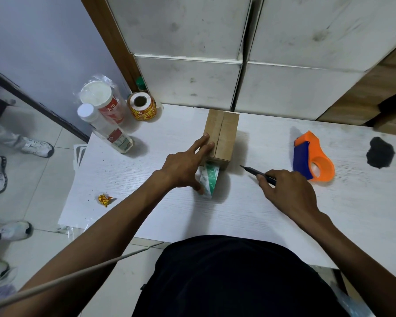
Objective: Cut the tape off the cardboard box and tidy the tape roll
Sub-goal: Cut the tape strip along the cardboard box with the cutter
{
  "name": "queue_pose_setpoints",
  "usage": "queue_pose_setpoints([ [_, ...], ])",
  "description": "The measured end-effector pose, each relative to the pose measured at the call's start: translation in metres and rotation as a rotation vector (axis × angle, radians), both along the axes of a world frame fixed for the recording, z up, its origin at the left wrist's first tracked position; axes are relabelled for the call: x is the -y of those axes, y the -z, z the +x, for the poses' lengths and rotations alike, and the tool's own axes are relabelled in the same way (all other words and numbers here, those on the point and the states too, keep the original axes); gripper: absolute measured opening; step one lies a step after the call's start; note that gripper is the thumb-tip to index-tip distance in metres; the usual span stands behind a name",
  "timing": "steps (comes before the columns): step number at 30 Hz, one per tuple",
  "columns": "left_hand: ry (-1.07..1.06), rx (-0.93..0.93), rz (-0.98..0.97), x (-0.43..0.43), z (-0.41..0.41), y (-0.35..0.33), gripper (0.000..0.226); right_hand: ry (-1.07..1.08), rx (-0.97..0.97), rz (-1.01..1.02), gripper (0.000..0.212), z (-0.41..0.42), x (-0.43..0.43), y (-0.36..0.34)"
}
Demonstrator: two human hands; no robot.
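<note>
A small brown cardboard box (224, 133) stands on the white table (146, 202), a seam running down its top. A tape roll (209, 179) printed green and white lies against the box's near side, its tape reaching the box. My left hand (183, 165) spreads over both: fingertips press the box's left top edge, the thumb touches the roll. To the right of the box, my right hand (288, 191) grips a thin black knife (256, 172). Its tip points at the box's near right corner, a short gap away.
An orange and blue tape dispenser (311, 156) lies at right, a black smudge (380, 155) beyond it. At the back left are a clear bottle (105, 129), bagged paper cups (103, 99) and a label roll (142, 106). A gold wrapper (105, 200) lies near the left edge. White cartons (192, 83) wall the back.
</note>
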State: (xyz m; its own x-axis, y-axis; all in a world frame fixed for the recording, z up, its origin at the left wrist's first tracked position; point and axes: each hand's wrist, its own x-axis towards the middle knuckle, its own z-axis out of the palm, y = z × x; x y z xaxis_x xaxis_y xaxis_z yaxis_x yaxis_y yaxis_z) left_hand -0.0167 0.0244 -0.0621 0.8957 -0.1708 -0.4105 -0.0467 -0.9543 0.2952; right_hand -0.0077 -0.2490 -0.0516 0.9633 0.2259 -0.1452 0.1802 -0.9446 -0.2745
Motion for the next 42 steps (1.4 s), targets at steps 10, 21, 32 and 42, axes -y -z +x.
queue_pose_setpoints([
  [10, -0.015, 0.013, -0.196, -0.007, -0.005, 0.014, 0.143, 0.045, -0.074, 0.092, 0.030, 0.006, 0.007, 0.018],
  [21, -0.003, 0.011, -0.186, -0.008, -0.005, 0.015, 0.143, 0.163, -0.172, 0.204, 0.057, 0.012, 0.011, 0.030],
  [32, -0.004, 0.011, -0.202, -0.008, -0.006, 0.011, 0.141, 0.104, -0.278, 0.355, 0.026, 0.018, 0.009, 0.035],
  [42, -0.001, 0.008, -0.262, -0.009, -0.006, 0.010, 0.139, 0.073, -0.410, 0.400, 0.057, 0.025, 0.002, 0.044],
])
